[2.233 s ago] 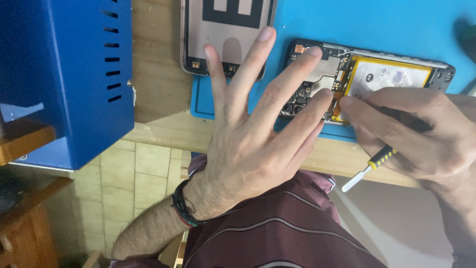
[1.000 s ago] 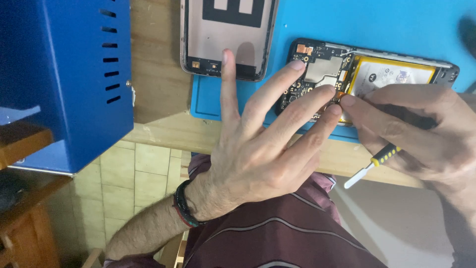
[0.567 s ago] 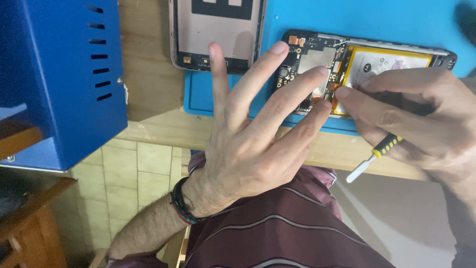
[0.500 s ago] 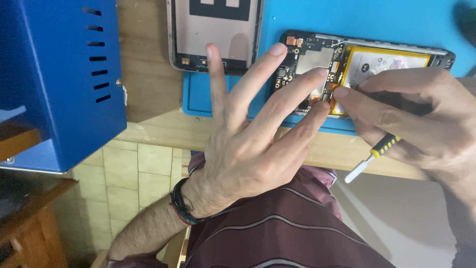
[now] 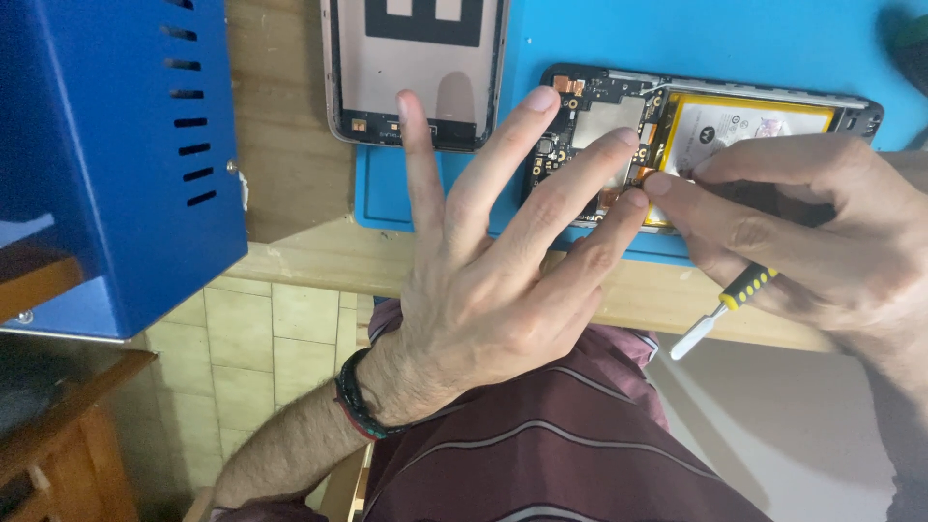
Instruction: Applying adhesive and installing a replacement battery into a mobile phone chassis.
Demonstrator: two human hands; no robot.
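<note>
An opened phone (image 5: 599,116) with bare circuit board and a yellow battery (image 5: 744,121) lies on a blue mat (image 5: 696,39). My left hand (image 5: 493,280) is spread flat, fingers apart, its fingertips pressing on the phone's board end. My right hand (image 5: 802,232) grips a small screwdriver (image 5: 725,304) with a yellow-and-black handle and white end, its fingertips pinched at the board beside the battery. The tool's tip is hidden under my fingers.
The phone's detached back cover (image 5: 416,72) lies inside up, half on the mat, half on the wooden bench (image 5: 290,184). A blue metal box (image 5: 116,155) with vent slots stands at the left. Tiled floor and a wooden stool show below the bench edge.
My left fingers have shifted a little along the board, with the index finger lifting off the back cover. The right hand stays pinched at the same spot with the screwdriver.
</note>
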